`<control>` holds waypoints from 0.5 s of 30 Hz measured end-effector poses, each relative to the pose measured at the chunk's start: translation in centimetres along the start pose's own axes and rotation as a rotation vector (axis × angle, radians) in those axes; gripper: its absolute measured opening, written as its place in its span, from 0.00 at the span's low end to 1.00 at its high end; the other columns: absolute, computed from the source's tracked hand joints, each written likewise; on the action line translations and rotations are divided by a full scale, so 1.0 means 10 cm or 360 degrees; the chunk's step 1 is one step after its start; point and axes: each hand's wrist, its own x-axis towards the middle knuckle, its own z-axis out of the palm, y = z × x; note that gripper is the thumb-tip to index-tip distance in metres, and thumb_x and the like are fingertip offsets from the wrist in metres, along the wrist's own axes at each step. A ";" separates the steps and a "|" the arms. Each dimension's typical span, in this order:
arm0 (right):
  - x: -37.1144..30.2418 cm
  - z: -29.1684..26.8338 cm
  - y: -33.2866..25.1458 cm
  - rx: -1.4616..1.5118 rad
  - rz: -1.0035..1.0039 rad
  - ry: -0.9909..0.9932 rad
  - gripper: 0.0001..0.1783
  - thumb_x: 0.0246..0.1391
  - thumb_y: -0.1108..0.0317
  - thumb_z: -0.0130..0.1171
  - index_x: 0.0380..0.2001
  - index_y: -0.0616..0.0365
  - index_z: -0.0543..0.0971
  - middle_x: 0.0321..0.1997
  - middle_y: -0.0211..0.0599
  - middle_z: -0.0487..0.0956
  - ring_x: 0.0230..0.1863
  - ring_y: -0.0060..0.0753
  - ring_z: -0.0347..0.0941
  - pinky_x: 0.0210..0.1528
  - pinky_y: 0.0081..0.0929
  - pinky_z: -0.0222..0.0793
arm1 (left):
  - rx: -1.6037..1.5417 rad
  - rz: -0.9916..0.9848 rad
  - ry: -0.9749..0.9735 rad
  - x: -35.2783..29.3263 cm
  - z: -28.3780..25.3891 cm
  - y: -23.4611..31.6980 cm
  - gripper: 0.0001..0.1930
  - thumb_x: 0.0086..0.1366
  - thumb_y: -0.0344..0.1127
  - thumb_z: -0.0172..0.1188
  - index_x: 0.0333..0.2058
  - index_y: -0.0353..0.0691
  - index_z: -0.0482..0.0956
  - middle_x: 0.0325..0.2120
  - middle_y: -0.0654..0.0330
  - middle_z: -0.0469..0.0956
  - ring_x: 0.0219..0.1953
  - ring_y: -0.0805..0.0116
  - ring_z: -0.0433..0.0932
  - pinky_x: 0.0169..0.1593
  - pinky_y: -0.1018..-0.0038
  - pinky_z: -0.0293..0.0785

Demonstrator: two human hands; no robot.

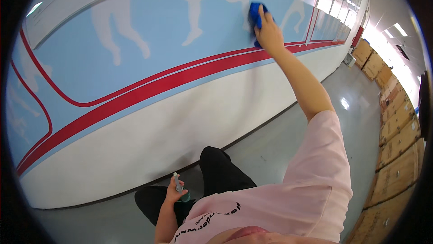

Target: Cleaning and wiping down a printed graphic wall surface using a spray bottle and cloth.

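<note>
My right hand [271, 35] reaches up and forward with the arm stretched out. Its fingers are closed round a bunched blue cloth [255, 15], which lies against the light blue painted wall [158, 20] just above a red stripe [189, 75]. Low down by my lap, my left hand [171, 192] grips a spray bottle [186, 196] with a pale grey spray head and a green lower part. Part of the bottle is hidden behind the fingers. Pale figure silhouettes cover the wall around the cloth.
White panels [72, 7] are fixed to the upper wall. Below the stripe, the white lower wall [149, 131] meets a grey glossy floor [275, 147]. Brown cartons [399, 154] line the right side. A small pale box [349, 60] stands at the wall's far end.
</note>
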 end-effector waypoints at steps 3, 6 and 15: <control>0.60 0.01 0.08 -0.0126 0.0177 0.0366 0.43 0.38 0.68 0.60 0.61 0.55 0.56 0.39 0.41 0.69 0.35 0.47 0.74 0.34 0.37 0.73 | 0.0040 -0.0038 0.0030 0.02 0.02 -0.07 0.45 0.38 0.28 0.72 0.56 0.47 0.58 0.33 0.61 0.73 0.37 0.69 0.75 0.43 0.71 0.72; 1.00 -0.23 0.12 0.0015 0.0297 0.0359 0.25 0.46 0.67 0.53 0.48 0.68 0.67 0.43 0.51 0.71 0.40 0.53 0.73 0.42 0.42 0.70 | 0.0034 -0.0040 0.0058 0.02 0.03 -0.12 0.45 0.37 0.28 0.72 0.56 0.47 0.58 0.33 0.62 0.73 0.37 0.68 0.75 0.43 0.71 0.72; 0.27 -0.09 -0.19 -0.0057 -0.0294 0.0237 0.36 0.36 0.67 0.61 0.55 0.53 0.66 0.36 0.35 0.70 0.30 0.36 0.74 0.30 0.32 0.72 | 0.0010 -0.0075 0.0031 0.01 0.02 -0.10 0.45 0.37 0.28 0.71 0.56 0.47 0.58 0.33 0.61 0.73 0.37 0.68 0.75 0.42 0.70 0.72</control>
